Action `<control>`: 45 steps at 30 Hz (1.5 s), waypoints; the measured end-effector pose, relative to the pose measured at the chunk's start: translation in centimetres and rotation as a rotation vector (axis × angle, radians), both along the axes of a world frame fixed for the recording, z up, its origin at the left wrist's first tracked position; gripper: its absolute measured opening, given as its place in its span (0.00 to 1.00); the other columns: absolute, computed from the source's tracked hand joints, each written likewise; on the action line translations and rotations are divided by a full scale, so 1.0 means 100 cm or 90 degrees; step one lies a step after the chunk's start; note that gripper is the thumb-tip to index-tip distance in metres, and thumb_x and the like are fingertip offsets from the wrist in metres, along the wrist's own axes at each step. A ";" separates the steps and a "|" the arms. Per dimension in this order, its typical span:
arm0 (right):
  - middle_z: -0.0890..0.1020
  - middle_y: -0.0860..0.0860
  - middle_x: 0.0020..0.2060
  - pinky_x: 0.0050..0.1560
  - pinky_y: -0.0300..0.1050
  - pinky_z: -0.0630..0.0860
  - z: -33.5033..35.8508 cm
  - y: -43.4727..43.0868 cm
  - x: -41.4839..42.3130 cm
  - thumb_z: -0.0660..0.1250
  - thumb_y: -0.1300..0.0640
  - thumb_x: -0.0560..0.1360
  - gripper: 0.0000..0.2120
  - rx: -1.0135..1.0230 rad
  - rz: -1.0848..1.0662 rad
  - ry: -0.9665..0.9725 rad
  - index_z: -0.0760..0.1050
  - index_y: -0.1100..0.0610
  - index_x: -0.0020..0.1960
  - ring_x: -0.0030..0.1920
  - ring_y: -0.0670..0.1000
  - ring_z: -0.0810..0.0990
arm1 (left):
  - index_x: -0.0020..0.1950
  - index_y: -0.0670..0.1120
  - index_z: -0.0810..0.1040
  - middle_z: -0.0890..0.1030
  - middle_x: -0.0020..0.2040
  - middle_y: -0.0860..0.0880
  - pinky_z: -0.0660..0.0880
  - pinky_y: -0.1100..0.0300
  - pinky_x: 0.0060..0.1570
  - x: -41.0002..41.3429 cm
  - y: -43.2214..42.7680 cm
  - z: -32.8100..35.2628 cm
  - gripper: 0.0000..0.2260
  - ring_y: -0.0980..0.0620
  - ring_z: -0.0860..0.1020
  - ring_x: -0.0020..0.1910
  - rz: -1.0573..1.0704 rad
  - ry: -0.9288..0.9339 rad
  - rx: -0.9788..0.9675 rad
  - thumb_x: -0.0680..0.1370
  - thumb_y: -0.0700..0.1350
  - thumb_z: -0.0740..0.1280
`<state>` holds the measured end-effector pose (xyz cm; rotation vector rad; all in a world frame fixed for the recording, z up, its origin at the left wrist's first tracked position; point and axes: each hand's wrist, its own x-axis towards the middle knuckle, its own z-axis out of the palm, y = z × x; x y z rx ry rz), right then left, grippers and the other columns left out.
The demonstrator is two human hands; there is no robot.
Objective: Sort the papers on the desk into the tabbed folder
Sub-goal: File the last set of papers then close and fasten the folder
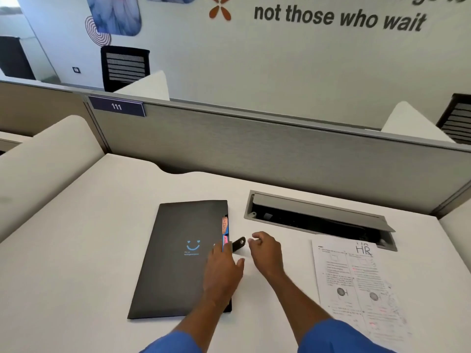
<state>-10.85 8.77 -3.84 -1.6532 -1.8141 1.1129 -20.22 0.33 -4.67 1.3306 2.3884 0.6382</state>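
Low at centre frame, the folder [178, 258] lies closed on the desk [89, 250], strap [239, 244] undone. The left hand [223, 271] rests flat on its tabbed edge. The right hand [266, 252] hovers loosely curled beside the strap, holding nothing. Papers [356, 289] lie lower right. A careless lift of the cover could bend the tabs [225, 229].

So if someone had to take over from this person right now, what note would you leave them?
Left hand: flat on the right edge of the black folder, by the coloured tabs.
Right hand: fingers loosely curled, empty, just right of the folder's strap.
Folder: closed on the desk.
Papers: piled to the right, top sheet marked HR.
Done: no sorting visible yet.
Left: open the folder and file each paper behind its tab.
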 end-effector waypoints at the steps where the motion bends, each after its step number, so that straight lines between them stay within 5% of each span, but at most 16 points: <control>1: 0.85 0.55 0.54 0.54 0.41 0.76 0.004 0.001 0.009 0.66 0.54 0.78 0.15 0.019 0.001 -0.018 0.79 0.59 0.62 0.54 0.54 0.83 | 0.71 0.48 0.67 0.69 0.70 0.48 0.66 0.55 0.69 0.006 0.005 0.003 0.23 0.47 0.67 0.69 -0.005 -0.005 0.011 0.78 0.54 0.64; 9: 0.76 0.54 0.68 0.65 0.46 0.71 0.018 0.013 0.087 0.65 0.47 0.79 0.23 0.101 -0.040 -0.085 0.71 0.57 0.70 0.67 0.54 0.75 | 0.76 0.47 0.61 0.61 0.77 0.48 0.64 0.55 0.70 0.071 0.035 0.034 0.26 0.48 0.61 0.75 -0.070 -0.033 0.074 0.79 0.51 0.62; 19: 0.73 0.55 0.70 0.66 0.51 0.71 0.013 0.027 0.195 0.63 0.39 0.77 0.30 0.129 -0.123 -0.186 0.67 0.57 0.72 0.68 0.56 0.73 | 0.78 0.47 0.56 0.59 0.77 0.47 0.67 0.54 0.68 0.163 0.060 0.037 0.30 0.47 0.62 0.74 -0.132 -0.047 0.038 0.78 0.51 0.62; 30: 0.75 0.57 0.66 0.61 0.52 0.73 -0.001 0.041 0.283 0.64 0.42 0.77 0.29 0.081 -0.167 -0.247 0.68 0.60 0.71 0.65 0.59 0.75 | 0.68 0.46 0.66 0.71 0.61 0.43 0.78 0.50 0.54 0.226 0.081 0.024 0.24 0.43 0.74 0.59 -0.037 -0.164 -0.048 0.74 0.47 0.68; 45: 0.77 0.60 0.59 0.59 0.52 0.74 -0.021 0.053 0.335 0.66 0.46 0.77 0.23 -0.088 -0.244 -0.250 0.71 0.64 0.62 0.60 0.62 0.78 | 0.67 0.40 0.63 0.67 0.64 0.39 0.72 0.47 0.57 0.262 0.094 0.012 0.29 0.36 0.69 0.63 0.120 -0.269 -0.199 0.70 0.47 0.69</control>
